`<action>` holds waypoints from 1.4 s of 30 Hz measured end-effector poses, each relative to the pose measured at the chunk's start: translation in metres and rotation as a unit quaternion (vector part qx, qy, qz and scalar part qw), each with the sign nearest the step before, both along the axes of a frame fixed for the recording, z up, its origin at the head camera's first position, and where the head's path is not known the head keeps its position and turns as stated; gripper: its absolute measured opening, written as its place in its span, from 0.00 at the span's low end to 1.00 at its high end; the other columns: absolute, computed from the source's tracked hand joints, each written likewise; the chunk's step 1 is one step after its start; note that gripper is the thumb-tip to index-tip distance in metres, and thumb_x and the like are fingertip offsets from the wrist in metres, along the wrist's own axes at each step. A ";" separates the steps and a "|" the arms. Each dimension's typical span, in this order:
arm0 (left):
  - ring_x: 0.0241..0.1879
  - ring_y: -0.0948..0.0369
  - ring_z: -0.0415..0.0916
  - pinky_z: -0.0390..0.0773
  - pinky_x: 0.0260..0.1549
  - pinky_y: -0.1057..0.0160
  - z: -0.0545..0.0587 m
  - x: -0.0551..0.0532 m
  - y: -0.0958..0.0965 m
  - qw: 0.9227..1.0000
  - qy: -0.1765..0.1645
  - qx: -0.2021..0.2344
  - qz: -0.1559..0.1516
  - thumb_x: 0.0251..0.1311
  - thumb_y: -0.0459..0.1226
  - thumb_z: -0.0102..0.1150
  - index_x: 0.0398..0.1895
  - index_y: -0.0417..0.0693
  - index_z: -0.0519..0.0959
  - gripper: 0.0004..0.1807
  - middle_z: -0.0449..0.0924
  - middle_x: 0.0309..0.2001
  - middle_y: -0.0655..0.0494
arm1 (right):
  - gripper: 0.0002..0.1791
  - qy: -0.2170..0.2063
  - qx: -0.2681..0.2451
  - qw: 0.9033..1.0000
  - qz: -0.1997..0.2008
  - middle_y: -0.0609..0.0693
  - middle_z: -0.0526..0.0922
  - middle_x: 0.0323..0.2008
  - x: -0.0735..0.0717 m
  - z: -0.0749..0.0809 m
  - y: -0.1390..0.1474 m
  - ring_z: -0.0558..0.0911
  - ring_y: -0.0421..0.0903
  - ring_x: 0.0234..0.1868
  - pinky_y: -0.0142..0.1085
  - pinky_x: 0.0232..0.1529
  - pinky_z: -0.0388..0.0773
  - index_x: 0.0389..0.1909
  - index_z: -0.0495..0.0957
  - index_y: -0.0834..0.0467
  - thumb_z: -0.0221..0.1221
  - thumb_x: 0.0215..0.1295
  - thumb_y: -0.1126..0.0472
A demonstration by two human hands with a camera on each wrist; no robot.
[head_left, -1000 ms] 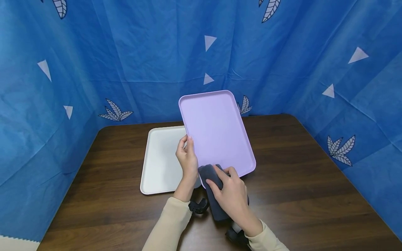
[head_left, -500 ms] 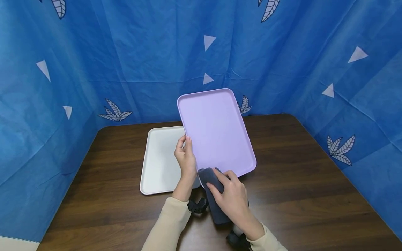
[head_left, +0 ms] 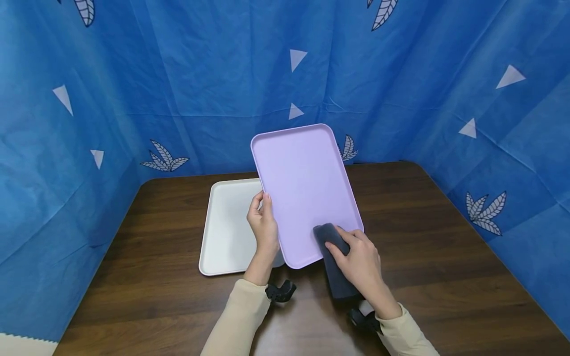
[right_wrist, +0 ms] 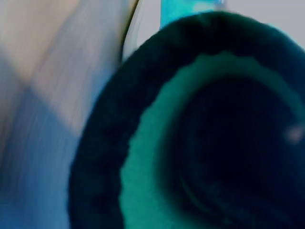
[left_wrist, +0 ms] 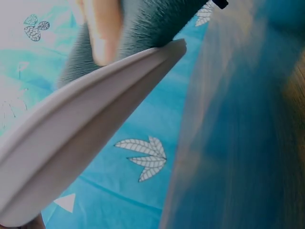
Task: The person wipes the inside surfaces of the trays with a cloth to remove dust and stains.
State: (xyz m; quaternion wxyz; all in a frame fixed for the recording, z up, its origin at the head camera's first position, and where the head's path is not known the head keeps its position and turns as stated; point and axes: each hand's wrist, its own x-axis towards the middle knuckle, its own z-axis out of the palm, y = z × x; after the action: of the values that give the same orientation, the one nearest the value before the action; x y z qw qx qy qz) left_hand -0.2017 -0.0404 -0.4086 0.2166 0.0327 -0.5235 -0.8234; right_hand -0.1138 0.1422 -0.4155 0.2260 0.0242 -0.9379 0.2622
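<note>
A lavender tray point(head_left: 307, 183) is held up and tilted over the table. My left hand point(head_left: 264, 225) grips its left edge, thumb on the inner face. In the left wrist view the tray's rim point(left_wrist: 90, 109) runs slantwise. My right hand point(head_left: 358, 259) holds a dark grey folded cloth point(head_left: 336, 277) against the tray's lower right corner area. The cloth point(left_wrist: 152, 24) also shows above the rim in the left wrist view, beside a blurred finger. Close up in the right wrist view, the hanging cloth point(right_wrist: 105, 143) fills most of the frame and hides the hand.
A white tray point(head_left: 227, 232) lies on the dark wooden table point(head_left: 445, 257), partly behind the lavender tray and left arm. Blue curtains point(head_left: 213, 74) with leaf and triangle prints surround the table's back and sides. Black wrist cameras point(head_left: 280, 291) sit under both wrists.
The right hand has moved the cloth rightward along the tray's lower part, from the lower left corner to the lower right. The left hand and tray have shifted only slightly, the tray rising a little.
</note>
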 end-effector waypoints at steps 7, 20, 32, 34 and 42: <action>0.30 0.68 0.82 0.80 0.28 0.70 -0.003 -0.002 -0.001 1.000 0.000 -0.003 -0.005 0.72 0.39 0.50 0.51 0.33 0.77 0.16 0.84 0.33 0.62 | 0.26 -0.026 0.022 0.999 -0.038 0.61 0.80 0.36 -0.015 -0.006 0.029 0.80 0.57 0.28 0.48 0.23 0.76 0.53 0.82 0.58 0.71 0.53 0.54; 0.28 0.69 0.81 0.79 0.27 0.71 -0.008 -0.007 0.001 0.999 -0.027 -0.015 0.019 0.72 0.37 0.50 0.51 0.32 0.77 0.16 0.83 0.32 0.61 | 0.25 0.094 0.050 0.991 -0.084 0.64 0.78 0.38 -0.023 -0.017 0.052 0.77 0.60 0.18 0.51 0.13 0.71 0.52 0.83 0.58 0.72 0.51 0.58; 0.26 0.71 0.77 0.75 0.25 0.73 -0.022 -0.013 0.003 0.994 -0.099 -0.042 0.011 0.72 0.38 0.50 0.49 0.33 0.77 0.15 0.79 0.30 0.61 | 0.26 0.002 -0.057 0.983 -0.172 0.68 0.76 0.47 -0.027 -0.018 0.115 0.77 0.68 0.44 0.64 0.41 0.72 0.60 0.77 0.61 0.66 0.62 0.56; 0.26 0.70 0.77 0.75 0.25 0.73 -0.024 -0.014 0.004 0.993 -0.104 -0.048 0.002 0.72 0.38 0.49 0.49 0.33 0.77 0.15 0.78 0.30 0.60 | 0.27 -0.004 -0.065 0.983 -0.174 0.68 0.76 0.48 -0.027 -0.018 0.124 0.76 0.68 0.45 0.64 0.42 0.71 0.60 0.76 0.61 0.65 0.62 0.55; 0.25 0.69 0.76 0.74 0.26 0.72 -0.037 -0.024 0.018 0.988 -0.136 -0.065 -0.046 0.72 0.39 0.49 0.49 0.31 0.76 0.17 0.79 0.30 0.58 | 0.27 -0.020 -0.072 0.983 -0.166 0.69 0.75 0.49 -0.031 -0.019 0.133 0.76 0.68 0.47 0.65 0.44 0.71 0.61 0.75 0.62 0.64 0.63 0.54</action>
State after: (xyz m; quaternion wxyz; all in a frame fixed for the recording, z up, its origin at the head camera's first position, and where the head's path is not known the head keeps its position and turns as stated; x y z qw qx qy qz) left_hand -0.2255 -0.0228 -0.4455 0.1071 0.1057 -0.6010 -0.7849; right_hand -0.1447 0.2757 -0.4345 0.2489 -0.1532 -0.9120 0.2879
